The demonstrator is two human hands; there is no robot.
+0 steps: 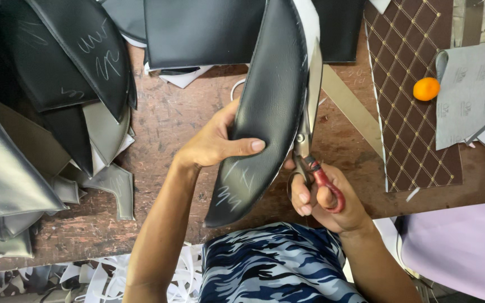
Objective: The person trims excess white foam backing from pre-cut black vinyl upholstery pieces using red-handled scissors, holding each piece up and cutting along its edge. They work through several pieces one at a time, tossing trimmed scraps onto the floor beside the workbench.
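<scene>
Above the wooden counter (164,118), left hand (211,143) fingers clamp the curved black leatherette panel (268,106); right hand (324,196) fingers grip red-handled scissors (310,140) along its right edge. Slack panel risks a wandering cut.

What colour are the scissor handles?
Red, seen in the head view: scissors in the right hand.
</scene>
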